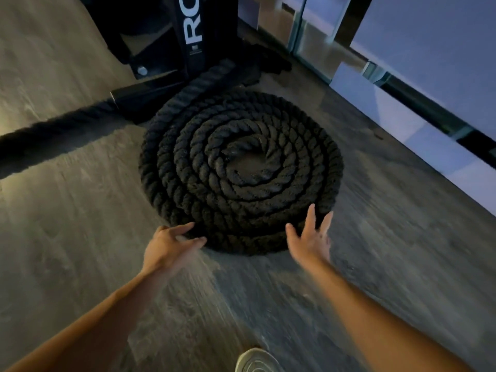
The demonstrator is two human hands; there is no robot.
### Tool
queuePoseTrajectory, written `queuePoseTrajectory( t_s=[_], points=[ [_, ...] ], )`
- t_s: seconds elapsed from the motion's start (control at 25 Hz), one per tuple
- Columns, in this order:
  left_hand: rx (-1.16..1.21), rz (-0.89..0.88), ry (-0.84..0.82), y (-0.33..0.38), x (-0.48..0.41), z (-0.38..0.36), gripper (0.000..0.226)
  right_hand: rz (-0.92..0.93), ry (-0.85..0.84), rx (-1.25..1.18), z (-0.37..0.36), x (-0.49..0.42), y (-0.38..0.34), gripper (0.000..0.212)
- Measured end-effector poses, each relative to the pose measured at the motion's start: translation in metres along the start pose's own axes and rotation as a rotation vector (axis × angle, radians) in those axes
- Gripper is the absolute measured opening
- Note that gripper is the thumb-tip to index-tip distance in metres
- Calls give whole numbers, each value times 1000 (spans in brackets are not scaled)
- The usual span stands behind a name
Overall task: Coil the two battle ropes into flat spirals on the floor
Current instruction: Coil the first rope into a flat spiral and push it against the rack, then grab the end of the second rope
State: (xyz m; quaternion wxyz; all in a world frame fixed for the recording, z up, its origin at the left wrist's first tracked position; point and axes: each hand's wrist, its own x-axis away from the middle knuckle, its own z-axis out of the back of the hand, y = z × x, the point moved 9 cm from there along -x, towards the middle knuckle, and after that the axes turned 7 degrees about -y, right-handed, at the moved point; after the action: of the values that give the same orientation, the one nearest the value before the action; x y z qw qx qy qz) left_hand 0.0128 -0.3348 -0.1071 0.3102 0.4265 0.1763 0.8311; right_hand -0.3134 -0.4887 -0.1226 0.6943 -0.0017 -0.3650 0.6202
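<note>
From my head view, thick black twisted battle rope (pixel 240 170) wound into a flat spiral on the grey wood-grain floor (pixel 389 237), second black rope (pixel 53 135) stretched straight at left, my left hand (pixel 167 247) and right hand (pixel 311 237) at the coil's near edge, fingers spread, gripping nothing, black steel rack base (pixel 150 92) just behind.

A black rack upright (pixel 192 30) on grey wood-look floor (pixel 67 237), glass panels (pixel 402 63) beyond, shoe (pixel 255 361) at bottom edge
</note>
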Motion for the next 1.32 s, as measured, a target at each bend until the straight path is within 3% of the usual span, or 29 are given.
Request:
queuePoseTrajectory(
  t_s=[0.12, 0.2, 0.28, 0.36, 0.44, 0.52, 0.68, 0.88, 1.04, 1.2, 1.32],
  points=[
    [-157, -218, -262, 43, 5, -52, 65, -296, 125, -190, 57, -25, 18, 84],
    [-290, -336, -430, 61, 10, -77, 66, -112, 244, 2, 61, -18, -16, 77],
    [-391, -420, -369, 73, 1, -68, 67, 311, 173, 241, 22, 4, -70, 72],
    [-413, -428, -234, 78, -11, -45, 71, 527, -21, 456, -34, 24, -97, 76],
    [-357, -394, -147, 76, -21, -28, 81, 579, -93, 592, -67, 26, -109, 78],
    [-307, -358, -97, 72, -26, -22, 88, 616, -77, 633, -72, 21, -123, 67],
    [-349, -377, -109, 75, -27, -27, 86, 715, -76, 722, -56, 17, -134, 54],
    [-353, -416, -179, 92, -19, -31, 75, 612, -164, 636, -7, -17, -107, 55],
    [-296, -397, -220, 111, -13, -37, 55, 514, -64, 748, 52, -53, -84, 58],
    [-372, -402, -220, 98, 6, -23, 57, 205, 47, 768, 66, -68, -78, 55],
    [-536, -346, -246, 56, 25, 13, 56, 452, 62, 618, 7, -15, -123, 50]
  ],
)
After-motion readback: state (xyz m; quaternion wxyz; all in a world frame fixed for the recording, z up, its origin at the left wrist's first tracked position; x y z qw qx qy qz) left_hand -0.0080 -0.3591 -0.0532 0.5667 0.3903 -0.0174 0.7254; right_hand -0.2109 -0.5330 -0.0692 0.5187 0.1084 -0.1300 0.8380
